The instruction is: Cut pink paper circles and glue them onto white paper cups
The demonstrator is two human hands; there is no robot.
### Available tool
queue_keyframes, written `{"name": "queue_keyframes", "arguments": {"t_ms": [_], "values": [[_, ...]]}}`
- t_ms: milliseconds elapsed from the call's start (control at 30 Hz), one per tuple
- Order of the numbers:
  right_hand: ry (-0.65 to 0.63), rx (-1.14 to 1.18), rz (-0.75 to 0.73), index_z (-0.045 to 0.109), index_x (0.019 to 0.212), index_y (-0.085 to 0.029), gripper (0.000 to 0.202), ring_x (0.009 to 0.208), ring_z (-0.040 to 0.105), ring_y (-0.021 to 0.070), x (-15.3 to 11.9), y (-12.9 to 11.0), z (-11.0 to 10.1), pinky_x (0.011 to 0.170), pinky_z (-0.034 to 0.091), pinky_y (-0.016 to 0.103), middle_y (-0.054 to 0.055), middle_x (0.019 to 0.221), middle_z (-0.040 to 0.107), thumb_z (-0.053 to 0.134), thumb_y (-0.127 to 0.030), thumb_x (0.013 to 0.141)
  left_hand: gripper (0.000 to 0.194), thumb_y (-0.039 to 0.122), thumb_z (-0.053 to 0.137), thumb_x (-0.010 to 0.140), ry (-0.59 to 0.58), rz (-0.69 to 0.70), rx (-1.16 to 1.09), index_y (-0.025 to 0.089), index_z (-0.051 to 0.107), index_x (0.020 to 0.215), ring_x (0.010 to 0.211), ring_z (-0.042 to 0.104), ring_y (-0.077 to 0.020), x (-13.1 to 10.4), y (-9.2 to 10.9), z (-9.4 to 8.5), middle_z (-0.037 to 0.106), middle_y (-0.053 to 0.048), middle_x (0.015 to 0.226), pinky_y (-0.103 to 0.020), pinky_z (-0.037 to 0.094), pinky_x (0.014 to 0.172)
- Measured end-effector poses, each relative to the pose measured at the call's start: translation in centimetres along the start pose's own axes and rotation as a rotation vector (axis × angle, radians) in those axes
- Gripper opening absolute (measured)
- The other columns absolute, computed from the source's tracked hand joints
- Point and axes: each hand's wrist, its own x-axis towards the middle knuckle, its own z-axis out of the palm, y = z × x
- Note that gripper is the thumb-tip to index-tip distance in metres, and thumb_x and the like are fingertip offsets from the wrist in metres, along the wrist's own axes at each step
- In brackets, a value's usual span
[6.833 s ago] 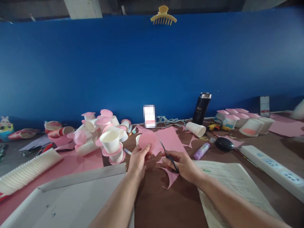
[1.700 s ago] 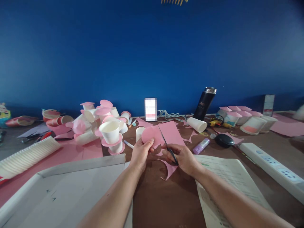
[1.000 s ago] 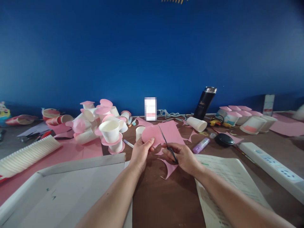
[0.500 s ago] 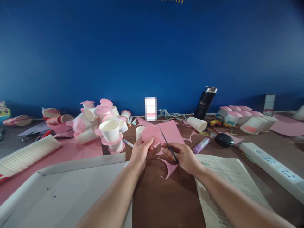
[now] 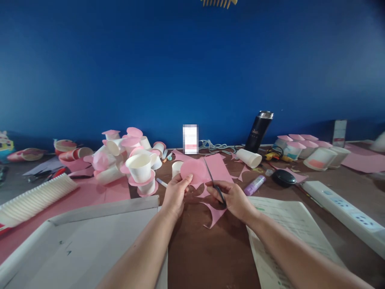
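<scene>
My left hand (image 5: 178, 193) pinches the lower edge of a round piece of pink paper (image 5: 195, 170), thumb on top. In my right hand (image 5: 230, 196) are dark-handled scissors (image 5: 211, 175), their blades pointing up and away along the right edge of the round piece. A larger pink sheet (image 5: 218, 165) lies just behind the blades. Under and between the hands are pink offcuts, one a curved scrap (image 5: 215, 216) below the scissors. A white paper cup (image 5: 177, 168) stands behind my left hand.
Paper cups with pink discs (image 5: 140, 168) pile up on the left, near a long stack of cups (image 5: 39, 196). Right are a purple glue stick (image 5: 255, 185), a black bottle (image 5: 259, 130), a black mouse (image 5: 284, 177) and a power strip (image 5: 345, 214). Printed paper (image 5: 282, 228) lies under my right forearm.
The round paper has shifted slightly to the right in my left hand, overlapping the scissor blades less openly. My right hand stays nearly in place. The camera view has tilted up a little.
</scene>
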Motion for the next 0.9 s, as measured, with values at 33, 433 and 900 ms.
{"name": "queue_keyframes", "arguments": {"t_ms": [33,433,900], "values": [[0.005,0.006,0.016,0.07,0.097,-0.015,0.052,0.048,0.038,0.0074,-0.07,-0.25,0.02,0.046,0.032,0.023,-0.004,0.057,0.05,0.073,-0.057,0.066,0.035,0.039,0.078,0.061,-0.023,-0.006,-0.022,0.017,0.053,0.066,0.041,0.031,-0.004,-0.02,0.04,0.0,0.038,0.009,0.046,-0.017,0.023,0.042],[-0.077,0.127,0.062,0.066,0.104,-0.013,0.054,0.048,0.039,0.0064,-0.38,-0.55,-0.03,0.048,0.031,0.022,-0.004,0.058,0.05,0.074,-0.053,0.068,0.039,0.037,0.081,0.058,-0.055,-0.018,-0.101,0.017,0.048,0.063,0.041,0.033,-0.003,0.07,0.14,0.17,0.037,0.009,0.046,-0.016,0.022,0.041],[-0.048,0.092,0.046,0.067,0.099,-0.014,0.049,0.048,0.036,0.0066,-0.29,-0.39,0.0,0.047,0.028,0.023,-0.006,0.055,0.043,0.073,-0.053,0.069,0.037,0.038,0.08,0.06,-0.034,-0.02,-0.051,0.016,0.05,0.061,0.04,0.033,-0.0029,-0.07,0.15,0.33,0.042,0.008,0.045,-0.017,0.021,0.041]]}}
